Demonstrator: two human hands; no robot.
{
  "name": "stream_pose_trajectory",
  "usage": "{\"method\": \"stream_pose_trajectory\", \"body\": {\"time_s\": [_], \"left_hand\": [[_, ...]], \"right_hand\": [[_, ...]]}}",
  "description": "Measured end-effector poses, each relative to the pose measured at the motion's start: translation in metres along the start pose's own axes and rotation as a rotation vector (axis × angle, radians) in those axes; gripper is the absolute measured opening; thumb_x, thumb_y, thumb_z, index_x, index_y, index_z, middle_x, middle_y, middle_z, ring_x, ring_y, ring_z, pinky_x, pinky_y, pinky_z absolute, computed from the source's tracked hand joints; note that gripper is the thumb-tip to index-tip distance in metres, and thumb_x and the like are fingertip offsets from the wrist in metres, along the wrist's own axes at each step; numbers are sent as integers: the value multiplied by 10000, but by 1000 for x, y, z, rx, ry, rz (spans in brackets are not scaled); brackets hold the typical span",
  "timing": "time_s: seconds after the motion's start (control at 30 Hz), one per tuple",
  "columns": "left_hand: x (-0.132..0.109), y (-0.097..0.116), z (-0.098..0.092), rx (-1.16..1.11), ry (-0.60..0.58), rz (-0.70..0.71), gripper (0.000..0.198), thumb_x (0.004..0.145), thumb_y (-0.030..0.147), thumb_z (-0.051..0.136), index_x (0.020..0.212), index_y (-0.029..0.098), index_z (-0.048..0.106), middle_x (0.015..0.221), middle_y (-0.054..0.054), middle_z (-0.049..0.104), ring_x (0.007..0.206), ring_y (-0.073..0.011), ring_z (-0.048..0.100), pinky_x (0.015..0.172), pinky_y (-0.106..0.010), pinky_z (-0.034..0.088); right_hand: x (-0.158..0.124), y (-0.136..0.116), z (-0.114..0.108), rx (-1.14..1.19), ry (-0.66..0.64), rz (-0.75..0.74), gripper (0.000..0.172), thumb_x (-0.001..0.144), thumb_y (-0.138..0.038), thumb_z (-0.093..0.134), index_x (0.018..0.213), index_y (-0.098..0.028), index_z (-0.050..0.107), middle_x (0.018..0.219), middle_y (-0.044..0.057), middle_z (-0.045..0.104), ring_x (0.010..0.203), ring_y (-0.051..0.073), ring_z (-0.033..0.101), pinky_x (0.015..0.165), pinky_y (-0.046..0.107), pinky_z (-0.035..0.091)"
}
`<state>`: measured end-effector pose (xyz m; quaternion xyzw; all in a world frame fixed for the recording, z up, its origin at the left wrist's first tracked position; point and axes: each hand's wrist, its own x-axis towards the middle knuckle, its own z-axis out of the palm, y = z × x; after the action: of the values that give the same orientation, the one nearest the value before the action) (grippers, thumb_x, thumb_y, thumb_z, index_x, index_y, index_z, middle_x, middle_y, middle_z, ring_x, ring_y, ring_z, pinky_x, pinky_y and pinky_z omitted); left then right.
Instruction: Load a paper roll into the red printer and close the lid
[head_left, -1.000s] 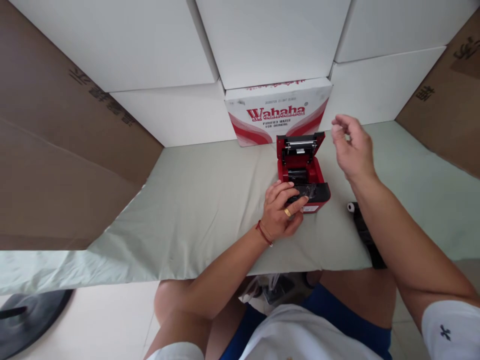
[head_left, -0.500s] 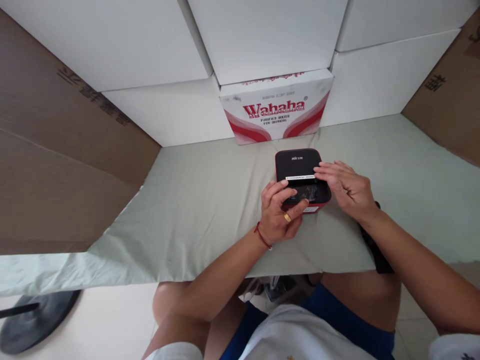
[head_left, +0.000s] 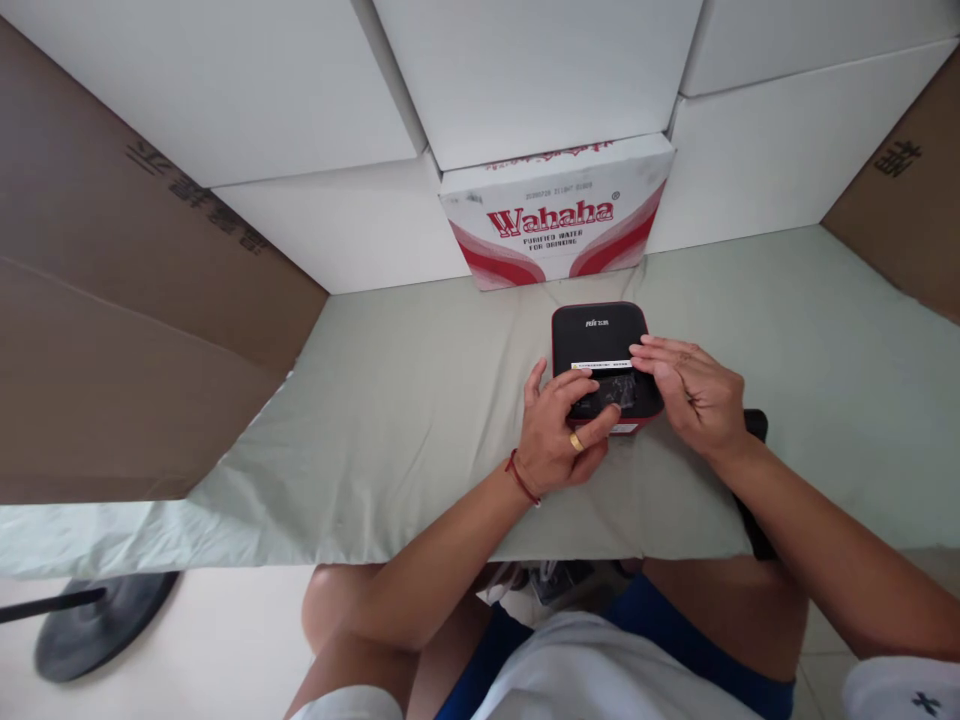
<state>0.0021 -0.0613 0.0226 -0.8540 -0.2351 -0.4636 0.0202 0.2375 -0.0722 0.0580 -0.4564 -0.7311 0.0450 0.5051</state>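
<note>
A small rounded box-shaped device (head_left: 600, 345) with a black top and red sides stands on the cloth before me. A white label strip (head_left: 600, 365) runs across its top. Clear, shiny film (head_left: 616, 392) shows on the recessed front part. My left hand (head_left: 566, 425) lies over the front left of the device, thumb and fingers apart, fingertips touching the top beside the film. On the right edge rest the outstretched fingertips of my right hand (head_left: 694, 390), near the label's end. Neither hand is wrapped around anything. The device's underside is hidden.
A white and red Wahaha carton (head_left: 555, 225) stands behind the device, against white boxes (head_left: 375, 235). Brown cardboard (head_left: 150, 330) walls both sides. A black object (head_left: 756, 428), partly hidden, lies under my right forearm. Pale green cloth (head_left: 390, 400) covers the table down to its front edge.
The view has shifted slightly. My left fingers have moved a little on the device and its outer fingers are spread wider. My right fingertips remain at the right edge.
</note>
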Motion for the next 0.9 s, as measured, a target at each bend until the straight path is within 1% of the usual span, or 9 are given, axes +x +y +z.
{"method": "stream_pose_trajectory", "body": {"time_s": [0.13,0.23,0.33,0.4,0.5,0.63,0.7,0.8,0.9], "left_hand": [[0,0,2,-2,7,-31,518,894,237,696,1389,365,610,1493,-94,580,1521,-351,550,1317,-678,256],[2,-2,3,-9,48,-61,668,948,332,689,1569,357,443,1617,-154,531,1517,-337,565,1327,-673,241],[3,-5,0,-13,84,-119,789,1011,454,622,1692,307,253,1577,-181,613,1441,-307,643,1359,-652,172],[5,-6,-2,-28,77,-162,754,1061,455,540,1714,279,205,1476,-155,713,1361,-280,706,1375,-621,118],[8,-8,-6,-64,56,-221,658,1104,393,461,1705,241,240,1324,-116,809,1297,-255,747,1349,-549,179],[13,-10,-7,-77,39,-255,612,1090,339,488,1672,250,321,1268,-98,835,1255,-251,766,1249,-495,321],[13,-11,-5,-80,52,-261,595,1079,330,506,1651,256,360,1253,-91,836,1230,-251,773,1225,-494,349],[10,-14,0,-90,86,-239,563,1077,343,512,1621,256,396,1253,-95,825,1223,-257,764,1222,-522,375],[4,-18,4,-210,104,-248,531,1083,381,518,1592,265,421,1298,-115,790,1286,-269,726,1191,-530,447]], "right_hand": [[-1,-4,2,-6,27,18,348,1096,-277,516,1157,-350,851,1179,14,864,1197,282,796,1073,559,630],[-1,-5,1,-4,22,11,344,1096,-269,519,1152,-341,851,1173,21,865,1187,280,798,1055,554,633],[0,-6,0,-2,28,2,335,1092,-256,530,1147,-337,850,1170,23,866,1177,281,802,1043,551,635],[0,-6,0,-2,34,-14,329,1087,-235,538,1146,-329,847,1166,25,867,1170,277,804,1040,541,633],[0,-6,1,1,38,-29,323,1084,-220,541,1143,-314,844,1157,36,869,1169,272,804,1044,526,629],[-1,-7,0,-6,18,-2,326,1096,-272,520,1145,-321,839,1161,47,868,1179,280,798,1088,545,598],[-2,-8,-1,-1,-18,-12,331,1099,-322,517,1261,-318,806,1202,63,857,1206,296,781,1146,583,543],[-6,-12,-2,37,-99,-109,383,1090,-391,529,1405,-313,734,1276,76,832,1293,326,717,1215,638,445],[-9,-15,-3,66,-124,-215,310,1071,-381,550,1256,-338,795,1205,49,841,1292,328,686,1190,620,460]]}}
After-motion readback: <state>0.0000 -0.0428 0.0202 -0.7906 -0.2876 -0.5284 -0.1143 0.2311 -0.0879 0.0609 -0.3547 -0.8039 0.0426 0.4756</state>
